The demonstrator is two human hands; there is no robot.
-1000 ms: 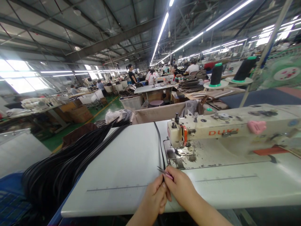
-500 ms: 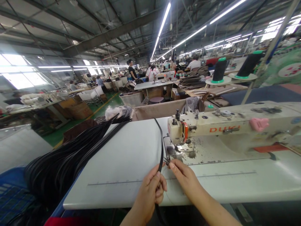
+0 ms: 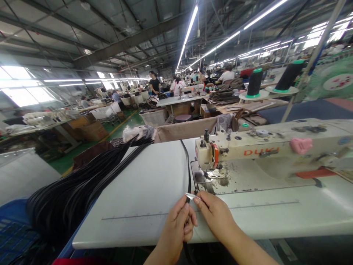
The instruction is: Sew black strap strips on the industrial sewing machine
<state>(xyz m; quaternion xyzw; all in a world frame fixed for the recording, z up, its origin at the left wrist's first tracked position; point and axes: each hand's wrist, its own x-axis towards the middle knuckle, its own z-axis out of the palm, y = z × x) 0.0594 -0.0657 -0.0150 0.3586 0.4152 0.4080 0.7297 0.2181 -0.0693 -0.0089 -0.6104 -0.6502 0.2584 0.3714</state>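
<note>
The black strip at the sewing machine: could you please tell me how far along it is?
Done: nothing tells. In hand: the black strip beside the sewing machine; left hand pinches it, right hand holds snips there. Left: a strip bundle waits.

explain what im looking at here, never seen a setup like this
This is a view from a camera on a worker's head, looking down at their own hands at a white table in a big factory hall. The cream machine on the right is a sewing machine. A thin black strap runs across the table to the hands. The left hand pinches the strap; the right hand holds small metal snips at it. A heap of similar straps lies on the left. Other people work at tables farther back.
</note>
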